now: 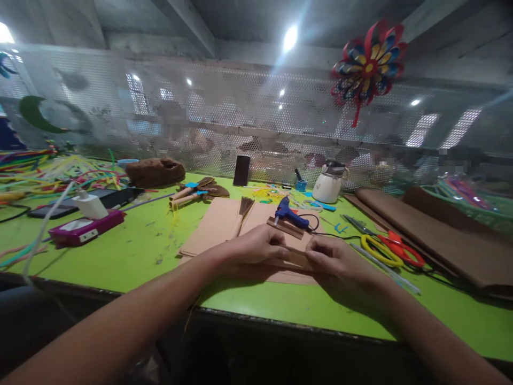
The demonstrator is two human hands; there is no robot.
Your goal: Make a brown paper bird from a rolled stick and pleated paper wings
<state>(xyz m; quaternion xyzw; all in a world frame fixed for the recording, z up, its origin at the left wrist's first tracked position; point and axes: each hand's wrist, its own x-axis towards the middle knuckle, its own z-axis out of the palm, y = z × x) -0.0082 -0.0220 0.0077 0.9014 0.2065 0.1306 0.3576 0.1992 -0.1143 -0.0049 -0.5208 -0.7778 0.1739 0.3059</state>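
Observation:
Both of my hands are over tan paper sheets (216, 216) near the table's front edge. My left hand (258, 246) pinches one end of a narrow brown paper strip (297, 258), while my right hand (331, 256) has its fingers closed on the other end. Just beyond them, a blue glue gun (290, 215) rests with its nozzle over a small ridged brown piece (286, 229). To the left of it, a small brush-like bundle (242, 211) with dark bristles and a pale handle lies on the paper.
Scissors with yellow and red handles (382, 250) and a rolled brown sheet (433, 235) lie at right. A white jug (328, 184) stands at the back. Finished-looking bundles (198, 190), a purple power strip (86, 227) and colourful stems (76, 168) are at left.

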